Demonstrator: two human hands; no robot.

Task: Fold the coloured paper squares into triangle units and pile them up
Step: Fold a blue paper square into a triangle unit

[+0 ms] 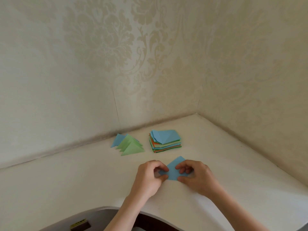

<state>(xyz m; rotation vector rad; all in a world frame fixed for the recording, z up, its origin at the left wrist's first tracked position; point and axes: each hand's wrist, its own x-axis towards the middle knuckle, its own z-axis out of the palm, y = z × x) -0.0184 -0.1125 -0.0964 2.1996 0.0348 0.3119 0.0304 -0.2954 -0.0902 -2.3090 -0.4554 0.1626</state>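
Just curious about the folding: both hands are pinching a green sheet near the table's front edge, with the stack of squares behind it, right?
Not quite. In the head view the sheet pinched by the left hand and right hand is blue, not green. It does lie near the table's front edge, with the stack of squares behind it.

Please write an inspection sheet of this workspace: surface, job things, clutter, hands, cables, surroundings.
Surface: white table set into a wall corner.
Job things: blue paper being folded; stack of coloured squares; pile of green and blue triangle units to its left.
Clutter: small dark object below the table edge, unclear.
Hands: left hand and right hand both pinch the blue paper.
Cables: nothing seen.
Surroundings: patterned cream wallpaper.
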